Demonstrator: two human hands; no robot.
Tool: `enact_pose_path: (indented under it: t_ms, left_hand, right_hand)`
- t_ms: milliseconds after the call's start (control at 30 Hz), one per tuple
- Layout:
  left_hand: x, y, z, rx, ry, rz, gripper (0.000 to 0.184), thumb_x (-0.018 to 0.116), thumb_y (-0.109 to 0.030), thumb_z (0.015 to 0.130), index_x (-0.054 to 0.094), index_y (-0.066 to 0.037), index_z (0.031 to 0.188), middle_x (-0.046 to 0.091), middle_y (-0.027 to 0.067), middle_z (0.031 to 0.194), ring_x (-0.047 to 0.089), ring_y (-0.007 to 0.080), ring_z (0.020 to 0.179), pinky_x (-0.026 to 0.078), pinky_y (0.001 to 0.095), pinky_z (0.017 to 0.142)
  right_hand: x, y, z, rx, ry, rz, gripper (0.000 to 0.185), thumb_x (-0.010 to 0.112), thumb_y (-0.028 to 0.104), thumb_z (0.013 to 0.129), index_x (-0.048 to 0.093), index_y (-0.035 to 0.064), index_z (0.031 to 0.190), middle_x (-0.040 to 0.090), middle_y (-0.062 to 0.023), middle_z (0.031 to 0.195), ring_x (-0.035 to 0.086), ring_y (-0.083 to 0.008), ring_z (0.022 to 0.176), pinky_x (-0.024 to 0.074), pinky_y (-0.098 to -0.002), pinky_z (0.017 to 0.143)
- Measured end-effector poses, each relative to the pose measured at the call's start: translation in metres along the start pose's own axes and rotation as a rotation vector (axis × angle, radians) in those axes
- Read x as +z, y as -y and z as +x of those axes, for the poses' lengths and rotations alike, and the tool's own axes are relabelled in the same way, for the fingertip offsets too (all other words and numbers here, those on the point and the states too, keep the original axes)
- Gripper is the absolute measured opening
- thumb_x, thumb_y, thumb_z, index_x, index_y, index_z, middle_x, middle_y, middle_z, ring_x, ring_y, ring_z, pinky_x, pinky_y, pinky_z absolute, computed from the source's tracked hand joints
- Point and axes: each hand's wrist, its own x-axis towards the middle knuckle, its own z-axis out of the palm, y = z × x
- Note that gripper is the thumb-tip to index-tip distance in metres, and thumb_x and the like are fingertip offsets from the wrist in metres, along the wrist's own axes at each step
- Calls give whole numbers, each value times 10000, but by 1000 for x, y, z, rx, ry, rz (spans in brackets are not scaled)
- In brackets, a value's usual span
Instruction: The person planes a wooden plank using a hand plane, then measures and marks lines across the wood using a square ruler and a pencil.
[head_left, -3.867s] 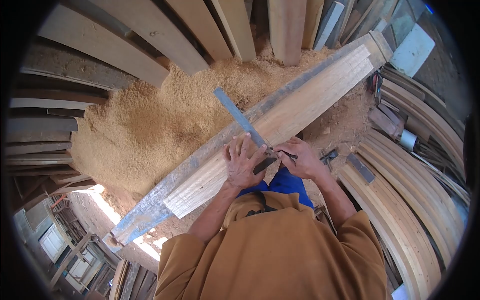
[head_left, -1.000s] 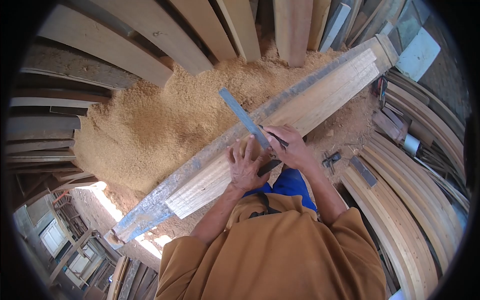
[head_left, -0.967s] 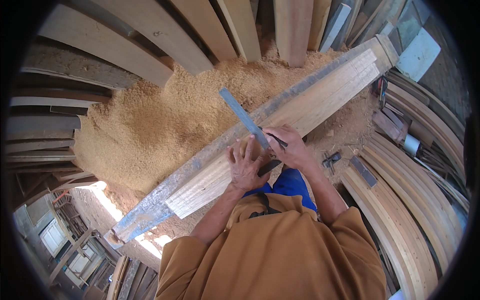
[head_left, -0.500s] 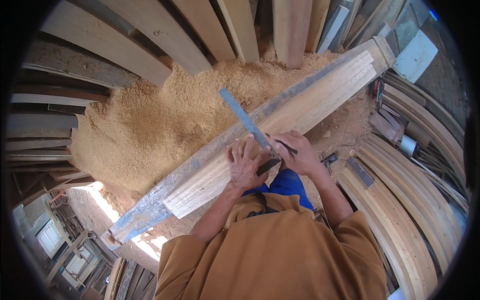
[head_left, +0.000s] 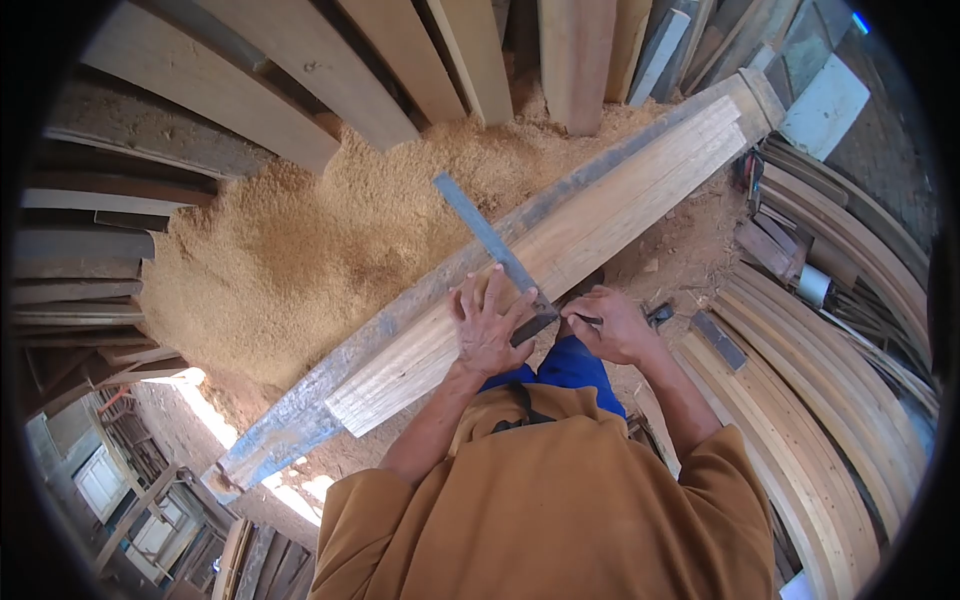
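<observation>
A try square with a grey metal blade (head_left: 474, 220) and a dark stock (head_left: 534, 328) lies across a pale wooden board (head_left: 610, 230). The stock sits along the board's near edge. My left hand (head_left: 488, 325) rests on the board with fingers spread, its thumb over the square near the stock, holding it there. Just right of the stock, my right hand (head_left: 612, 325) is closed around a thin dark marking tool (head_left: 588, 319), whose exact kind I cannot make out. Its tip is close to the board's near edge.
The board lies on a long worn beam (head_left: 290, 425). Behind is a heap of sawdust (head_left: 300, 250), with several planks (head_left: 370, 90) standing around it. To my right are stacked boards (head_left: 790, 430) with a small dark block (head_left: 718, 340) on top.
My right hand has moved down, off the board's face by the square's blade to beside the near edge, still holding the marking tool. My left hand and the square look unmoved.
</observation>
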Motion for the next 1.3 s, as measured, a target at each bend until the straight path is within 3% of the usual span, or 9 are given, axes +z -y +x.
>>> enact_pose_path:
  t_ms: [67, 167, 267, 367, 667, 800, 967, 1100, 1300]
  left_hand:
    - [-1, -1, 0, 4, 14, -5, 864, 878, -510, 672, 647, -446, 1502, 304, 191, 1764, 200, 523, 1572, 114, 746, 1232]
    - [-1, 1, -2, -14, 38, 5, 871, 882, -506, 663, 659, -431, 1501, 280, 220, 1770, 159, 516, 1597, 83, 723, 1250]
    - [0, 3, -7, -9, 36, -3, 886, 894, -480, 657, 659, -410, 1508, 244, 253, 1775, 125, 521, 1620, 77, 720, 1257]
    - [-2, 11, -16, 12, 25, -31, 894, 908, -444, 657, 655, -388, 1513, 234, 278, 1772, 120, 535, 1630, 84, 729, 1256]
    - [-5, 6, -3, 28, 38, -33, 879, 915, -423, 660, 663, -359, 1500, 292, 268, 1757, 168, 520, 1630, 81, 717, 1263]
    - [-3, 4, 1, 33, 14, -48, 871, 914, -424, 663, 666, -368, 1496, 298, 265, 1754, 175, 518, 1629, 74, 710, 1266]
    - [-3, 2, 4, 36, -43, -87, 934, 881, -503, 722, 593, -248, 1573, 296, 304, 1734, 216, 530, 1599, 105, 701, 1265]
    - [12, 6, -1, -2, -140, -76, 976, 809, -571, 827, 460, -203, 1660, 291, 305, 1731, 256, 531, 1575, 135, 704, 1278]
    - [10, 4, 4, -66, 20, 44, 990, 810, -536, 839, 414, -181, 1675, 255, 312, 1736, 256, 531, 1581, 149, 716, 1282]
  right_hand:
    - [5, -6, -7, 143, 111, -64, 229, 683, 251, 1009, 749, 54, 1106, 757, -195, 986, 690, -424, 974, 555, -505, 914]
    - [34, -8, -11, 182, -16, -334, 273, 669, 308, 1034, 750, 56, 1100, 748, -215, 962, 703, -432, 961, 549, -517, 909]
    - [97, -36, -5, 363, -23, 143, 290, 631, 300, 1064, 727, 27, 1084, 734, -247, 943, 714, -443, 933, 540, -523, 884]
    - [134, -17, -8, 400, -238, 489, 306, 594, 279, 1084, 683, -11, 1039, 704, -267, 904, 704, -432, 883, 528, -516, 839]
    - [112, -20, -6, 455, -157, 513, 313, 572, 263, 1095, 639, -25, 992, 664, -245, 842, 677, -350, 805, 517, -477, 771]
    - [107, -26, -5, 509, -158, 575, 289, 569, 241, 1096, 641, -17, 987, 637, -169, 792, 625, -244, 767, 509, -421, 739]
    - [115, -48, -4, 505, -183, 674, 245, 604, 208, 1084, 671, -18, 1016, 596, -56, 752, 544, -159, 749, 495, -379, 708]
    - [68, -38, -12, 586, -450, 679, 253, 608, 216, 1100, 701, 7, 991, 605, 2, 767, 552, -84, 691, 473, -308, 618]
    - [5, -87, -28, 509, -637, 725, 213, 614, 207, 1109, 735, 35, 1071, 561, 40, 761, 499, -66, 592, 459, -285, 547]
